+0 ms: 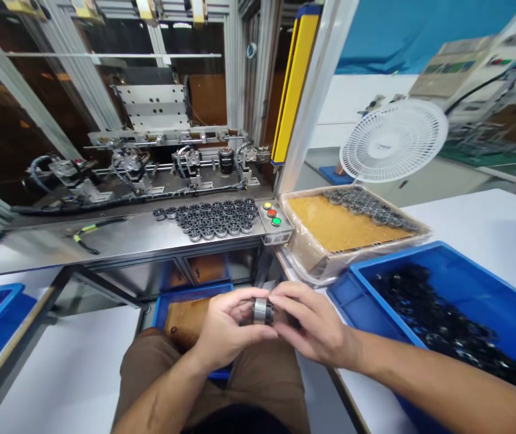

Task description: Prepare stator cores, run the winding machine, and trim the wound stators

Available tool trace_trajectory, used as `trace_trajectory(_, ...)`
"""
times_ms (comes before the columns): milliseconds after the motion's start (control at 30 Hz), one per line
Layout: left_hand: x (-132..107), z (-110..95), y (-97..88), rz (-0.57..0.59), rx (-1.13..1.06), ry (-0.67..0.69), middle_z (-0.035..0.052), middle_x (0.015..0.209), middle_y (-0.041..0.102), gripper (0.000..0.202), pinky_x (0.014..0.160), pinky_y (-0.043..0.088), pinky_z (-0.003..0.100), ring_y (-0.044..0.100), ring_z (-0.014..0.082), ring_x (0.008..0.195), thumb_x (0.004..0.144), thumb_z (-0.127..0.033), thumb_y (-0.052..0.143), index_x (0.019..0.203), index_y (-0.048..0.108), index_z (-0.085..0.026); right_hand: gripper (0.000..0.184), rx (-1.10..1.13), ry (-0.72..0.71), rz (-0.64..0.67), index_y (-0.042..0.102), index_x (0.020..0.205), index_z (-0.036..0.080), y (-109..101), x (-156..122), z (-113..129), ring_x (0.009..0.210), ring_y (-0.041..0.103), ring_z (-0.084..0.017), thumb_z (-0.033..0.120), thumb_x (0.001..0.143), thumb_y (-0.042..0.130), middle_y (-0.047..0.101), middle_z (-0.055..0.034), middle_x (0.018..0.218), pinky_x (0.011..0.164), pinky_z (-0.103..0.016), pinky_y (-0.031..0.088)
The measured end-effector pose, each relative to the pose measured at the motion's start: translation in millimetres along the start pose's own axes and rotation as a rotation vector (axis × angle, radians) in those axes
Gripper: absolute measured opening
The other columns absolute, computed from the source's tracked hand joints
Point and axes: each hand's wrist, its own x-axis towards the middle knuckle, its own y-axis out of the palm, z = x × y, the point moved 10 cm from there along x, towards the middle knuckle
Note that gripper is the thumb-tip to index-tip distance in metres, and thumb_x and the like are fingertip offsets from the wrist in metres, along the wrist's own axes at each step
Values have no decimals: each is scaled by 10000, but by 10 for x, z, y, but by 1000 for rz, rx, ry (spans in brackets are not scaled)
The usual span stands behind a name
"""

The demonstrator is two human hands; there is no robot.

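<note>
A white wall (352, 90) shows behind the fan (389, 141), a blue sheet (412, 30) above it. A pale machine (448, 69) sits right of the fan. Left of the fan rise a metal post (316, 90) and a yellow bar (295, 84); farther left, dark panes (208, 60) carry bright spots. A white desk (502, 211) lies below the fan, a steel desk (45, 241) lower left.

Centre: metal ring (261, 310), silver-grey band, black edge. Upper middle: post (298, 90), yellow, blue ends. Mid-frame: buttons (272, 213), yellow, red, green. Right: bin (488, 286), blue; contents (434, 313), black. Upper right: fan guard (393, 144), white, slotted pattern. Bottom: trousers (269, 386), brown.
</note>
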Motion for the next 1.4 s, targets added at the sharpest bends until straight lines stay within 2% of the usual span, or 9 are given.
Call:
trace_trajectory(167, -11, 67, -3, 20, 5, -11, 81, 1004, 777, 508, 836, 593, 280, 736, 220, 922, 589, -74, 872, 1066, 715, -145, 409, 14, 15, -2, 526, 1263, 129, 2, 2, -13, 984, 645, -215, 84, 861, 581, 643, -144, 1036, 787, -336, 595)
trace_trajectory(667, -33, 26, 16, -3, 66, -20, 65, 977, 788, 481, 773, 609, 250, 751, 218, 882, 566, -53, 869, 1016, 742, -168, 420, -55, -144, 41, 517, 1301, 92, 16, 1, 91, 977, 644, -233, 171, 896, 593, 649, -144, 997, 792, -380, 600)
trace_trajectory(767, -70, 60, 49, -5, 98, -17, 76, 1058, 771, 471, 852, 589, 275, 730, 228, 968, 629, -94, 848, 1076, 728, -178, 399, -42, -138, 29, 526, 1276, 73, 21, -5, 80, 967, 639, -239, 160, 893, 597, 649, -151, 994, 782, -385, 603)
trace_trajectory(900, -131, 25, 36, 9, 184, -46, 131, 1286, 662, 487, 1007, 506, 346, 645, 249, 1155, 849, -252, 685, 1319, 588, -175, 385, -65, -110, 41, 550, 1244, 62, 70, -17, 56, 1030, 635, -259, 169, 881, 625, 657, -177, 1037, 827, -401, 599)
trace_trajectory(1000, -94, -275, -294, -64, 446, 7, 149, 1340, 604, 478, 950, 530, 344, 677, 224, 1066, 933, -331, 544, 1384, 514, -174, 365, -154, -84, 78, 587, 1216, 50, 132, -60, 25, 1037, 651, -268, 214, 892, 623, 671, -192, 1054, 839, -387, 605)
trace_trajectory(1067, -34, -669, -731, -216, 822, 91, 143, 1315, 615, 473, 940, 530, 336, 680, 215, 1048, 951, -357, 489, 1381, 511, -161, 332, -201, -87, 89, 614, 1198, 51, 160, -100, 10, 1026, 666, -267, 223, 915, 585, 684, -194, 1057, 834, -370, 611)
trace_trajectory(1133, 44, -1107, -1218, -405, 1342, 118, 106, 1274, 661, 428, 988, 498, 333, 659, 226, 1108, 935, -382, 506, 1292, 598, -166, 300, -220, -106, 83, 639, 1176, 68, 179, -127, 7, 1026, 677, -260, 226, 943, 535, 696, -189, 1064, 840, -357, 611)
trace_trajectory(1267, 326, -1645, -2129, -615, 1574, 49, 131, 1103, 740, 313, 961, 501, 406, 701, 268, 986, 867, -346, 630, 1074, 701, -123, 287, -221, -145, 86, 669, 1118, 88, 232, -103, 8, 984, 701, -238, 234, 981, 463, 722, -172, 1038, 814, -328, 621)
trace_trajectory(1400, 659, -1727, -2562, -617, 1700, 16, 99, 1149, 707, 303, 1024, 448, 488, 650, 231, 1100, 909, -391, 601, 1053, 674, -134, 263, -249, -210, 118, 676, 1068, 71, 231, -45, 55, 937, 715, -250, 208, 978, 470, 739, -164, 989, 771, -352, 633)
